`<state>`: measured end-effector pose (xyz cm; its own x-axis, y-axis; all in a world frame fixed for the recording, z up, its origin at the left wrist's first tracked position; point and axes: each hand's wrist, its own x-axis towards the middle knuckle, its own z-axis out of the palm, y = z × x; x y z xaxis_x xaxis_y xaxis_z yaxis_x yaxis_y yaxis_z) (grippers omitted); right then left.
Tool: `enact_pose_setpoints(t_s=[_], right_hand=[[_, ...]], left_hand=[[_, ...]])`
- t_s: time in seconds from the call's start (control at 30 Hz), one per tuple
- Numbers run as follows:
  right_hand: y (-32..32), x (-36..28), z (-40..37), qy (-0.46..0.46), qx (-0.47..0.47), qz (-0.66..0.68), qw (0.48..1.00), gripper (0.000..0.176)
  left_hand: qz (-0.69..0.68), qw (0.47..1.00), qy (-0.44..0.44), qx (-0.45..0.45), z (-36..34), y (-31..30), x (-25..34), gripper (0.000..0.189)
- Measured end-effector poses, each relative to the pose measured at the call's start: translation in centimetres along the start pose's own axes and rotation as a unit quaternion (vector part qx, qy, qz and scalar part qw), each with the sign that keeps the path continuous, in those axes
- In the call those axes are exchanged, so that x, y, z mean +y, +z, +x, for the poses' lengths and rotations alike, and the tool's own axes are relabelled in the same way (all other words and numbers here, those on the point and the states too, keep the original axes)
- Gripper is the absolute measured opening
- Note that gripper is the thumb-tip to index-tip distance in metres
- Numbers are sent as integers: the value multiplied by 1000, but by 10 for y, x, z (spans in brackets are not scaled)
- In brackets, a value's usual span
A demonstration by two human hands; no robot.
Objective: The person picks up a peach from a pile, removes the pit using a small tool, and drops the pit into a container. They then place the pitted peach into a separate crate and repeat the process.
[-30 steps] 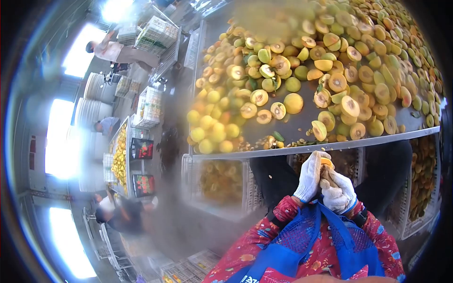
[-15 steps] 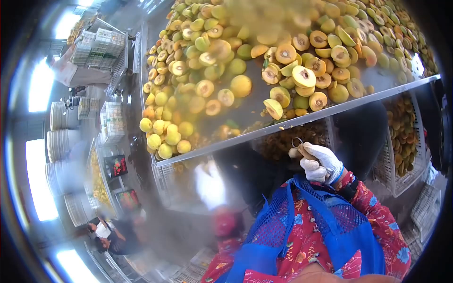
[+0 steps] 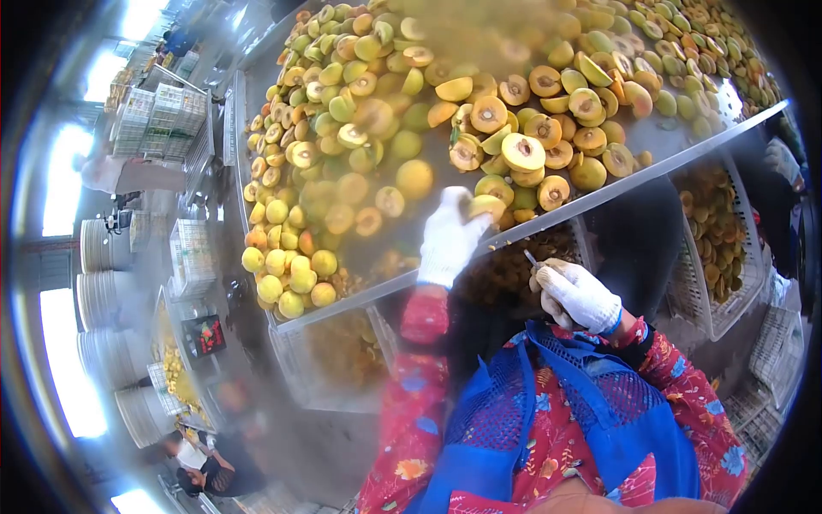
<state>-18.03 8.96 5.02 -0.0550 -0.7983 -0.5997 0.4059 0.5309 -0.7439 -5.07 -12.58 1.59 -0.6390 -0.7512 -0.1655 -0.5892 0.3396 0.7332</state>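
My left hand point(image 3: 447, 238), in a white glove, is at the table's near edge with thumb and fingers closed round a yellow fruit half point(image 3: 486, 207). My right hand point(image 3: 579, 295), also gloved in white, is in front of my blue apron and grips a small metal tool point(image 3: 531, 258); its handle is hidden by the fingers. Many halved fruits with brown centres, one of them a pale cut half point(image 3: 523, 152), lie in a heap beyond my left hand. Whole yellow fruits point(image 3: 291, 304) are at the table's left corner.
The metal table's raised rim point(image 3: 599, 190) runs slantwise before me. Below it stand a crate of fruit point(image 3: 719, 257) at the right and another crate point(image 3: 330, 360) at the left. A co-worker's gloved hand point(image 3: 783, 161) shows far right. Stacked crates and people are at the left.
My left hand has risen from below the table to its edge and taken hold of a fruit half. My right hand has stayed near the apron with the tool. The view has shifted slightly.
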Motion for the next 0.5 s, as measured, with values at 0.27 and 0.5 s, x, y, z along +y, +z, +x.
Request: enact_pose_setpoints(t_s=[0.27, 0.5], right_hand=[[22, -11, 12, -287, 121, -422, 851, 27], [31, -12, 6, -218, 96, -508, 828, 32]], left_hand=[[-513, 846, -127, -73, -58, 11, 11, 40], [-489, 868, -80, -24, -83, 26, 19, 48]])
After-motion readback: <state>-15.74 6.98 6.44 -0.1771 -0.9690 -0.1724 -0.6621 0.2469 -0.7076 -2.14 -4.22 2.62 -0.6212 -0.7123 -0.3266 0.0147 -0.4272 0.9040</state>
